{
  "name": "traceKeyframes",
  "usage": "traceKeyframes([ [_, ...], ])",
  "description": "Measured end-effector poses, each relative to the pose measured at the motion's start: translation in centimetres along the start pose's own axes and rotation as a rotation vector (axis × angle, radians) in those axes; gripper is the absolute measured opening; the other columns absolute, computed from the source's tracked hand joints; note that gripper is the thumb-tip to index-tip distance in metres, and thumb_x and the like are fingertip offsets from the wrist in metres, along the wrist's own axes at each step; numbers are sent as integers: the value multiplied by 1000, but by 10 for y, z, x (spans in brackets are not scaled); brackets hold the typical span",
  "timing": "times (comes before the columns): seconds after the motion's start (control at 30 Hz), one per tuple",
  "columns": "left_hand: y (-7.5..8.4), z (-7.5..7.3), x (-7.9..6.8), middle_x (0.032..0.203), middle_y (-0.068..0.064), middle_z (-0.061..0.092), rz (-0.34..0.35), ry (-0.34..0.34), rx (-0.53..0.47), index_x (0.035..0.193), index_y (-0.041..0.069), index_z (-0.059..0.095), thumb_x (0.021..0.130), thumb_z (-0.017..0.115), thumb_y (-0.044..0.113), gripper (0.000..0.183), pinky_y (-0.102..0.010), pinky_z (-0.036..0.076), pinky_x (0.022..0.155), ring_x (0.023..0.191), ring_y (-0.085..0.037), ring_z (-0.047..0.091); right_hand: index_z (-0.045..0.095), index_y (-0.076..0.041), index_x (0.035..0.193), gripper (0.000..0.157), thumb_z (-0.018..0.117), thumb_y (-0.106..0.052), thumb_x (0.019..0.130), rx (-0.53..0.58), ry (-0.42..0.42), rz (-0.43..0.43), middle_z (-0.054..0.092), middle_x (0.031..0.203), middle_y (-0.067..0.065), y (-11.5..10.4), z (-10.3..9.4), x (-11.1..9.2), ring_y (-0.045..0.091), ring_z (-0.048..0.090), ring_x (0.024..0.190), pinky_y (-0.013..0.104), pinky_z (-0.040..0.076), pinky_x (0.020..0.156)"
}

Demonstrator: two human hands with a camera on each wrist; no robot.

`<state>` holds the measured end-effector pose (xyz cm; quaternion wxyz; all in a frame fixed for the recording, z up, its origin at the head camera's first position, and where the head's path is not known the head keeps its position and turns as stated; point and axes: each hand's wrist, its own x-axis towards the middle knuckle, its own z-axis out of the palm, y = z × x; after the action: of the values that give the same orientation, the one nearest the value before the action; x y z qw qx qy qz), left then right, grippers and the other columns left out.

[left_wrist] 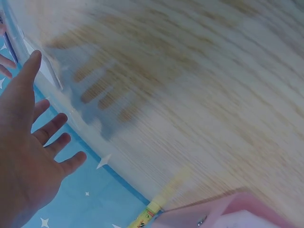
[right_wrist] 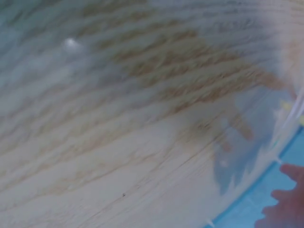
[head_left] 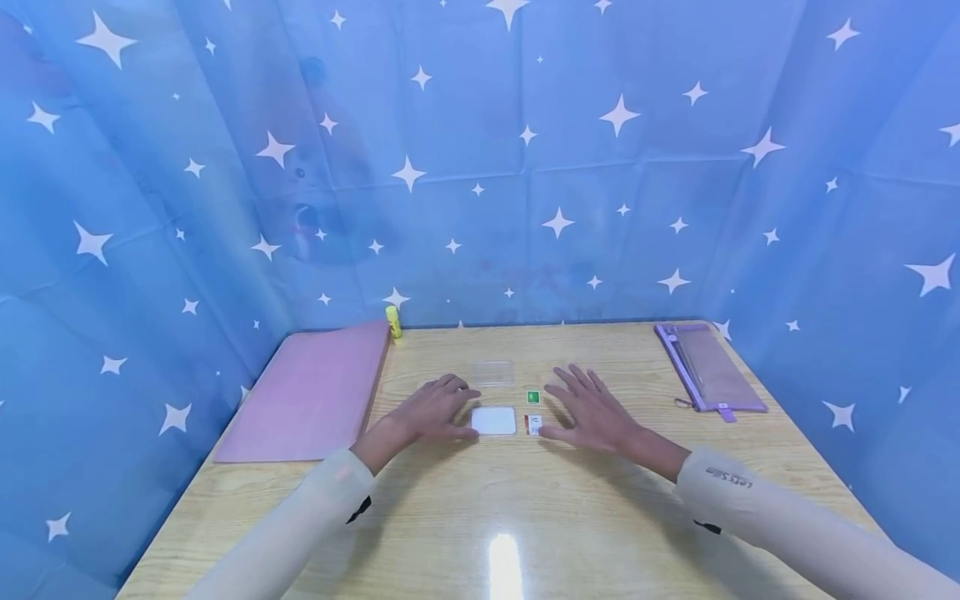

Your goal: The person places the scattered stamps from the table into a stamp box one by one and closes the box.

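My left hand [head_left: 441, 408] is over the table beside a small white rectangular case [head_left: 493, 421], fingertips near its left edge, holding nothing. In the left wrist view the fingers of that left hand [left_wrist: 42, 142] are spread apart. On the other side, my right hand [head_left: 592, 414] has its fingers spread and holds nothing. Its thumb lies close to a small white card with a red edge [head_left: 533, 425]. Just behind that card is a small green square with a white border [head_left: 533, 397]. A clear transparent lid-like piece [head_left: 492, 373] lies behind the white case.
A pink folder [head_left: 307, 396] covers the table's left side, with a yellow glue stick [head_left: 393, 323] upright at its back corner. At the right back lies a purple zip pouch [head_left: 712, 367]. A blue star-printed curtain [head_left: 480, 167] encloses the wooden table [head_left: 450, 517].
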<state>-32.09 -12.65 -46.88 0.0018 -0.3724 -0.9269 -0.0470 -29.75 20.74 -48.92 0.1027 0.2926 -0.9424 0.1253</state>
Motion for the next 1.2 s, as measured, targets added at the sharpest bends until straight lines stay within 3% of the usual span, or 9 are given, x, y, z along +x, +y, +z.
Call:
traceKeyframes([
  [0.27,3,0,7,142,-8,60,18,5,-75,145,12,59,94,73,51,66,-44,44,110,133,-26,54,65,-3,138,66,75,-50,92,56,61,-71,57,145,23,-6,2,2,45,47,139,63,34,113],
  [0.5,2,5,10,137,-6,64,2,3,-119,139,11,66,94,75,49,59,-40,47,108,129,-23,56,72,-7,129,51,79,-41,92,127,42,-72,72,122,13,-11,3,5,32,66,115,52,55,93],
  [0.67,2,7,10,138,-7,63,-10,-14,-138,138,10,66,94,76,46,57,-40,46,108,131,-24,56,77,-12,120,38,79,-39,93,168,-12,-49,73,113,6,-14,4,9,24,66,102,44,57,81],
  [0.93,4,8,11,134,-6,64,-33,-3,-170,136,10,69,94,78,42,54,-37,51,100,123,-21,58,81,-14,108,23,80,-32,93,219,-44,-31,71,101,0,-15,5,18,12,56,77,27,47,61],
  [1.2,4,11,10,133,-5,65,-86,-24,-247,136,11,69,91,81,42,56,-35,52,97,117,-19,61,82,-12,107,15,78,-16,93,289,-75,-72,71,100,4,-12,2,20,15,55,77,26,42,62],
])
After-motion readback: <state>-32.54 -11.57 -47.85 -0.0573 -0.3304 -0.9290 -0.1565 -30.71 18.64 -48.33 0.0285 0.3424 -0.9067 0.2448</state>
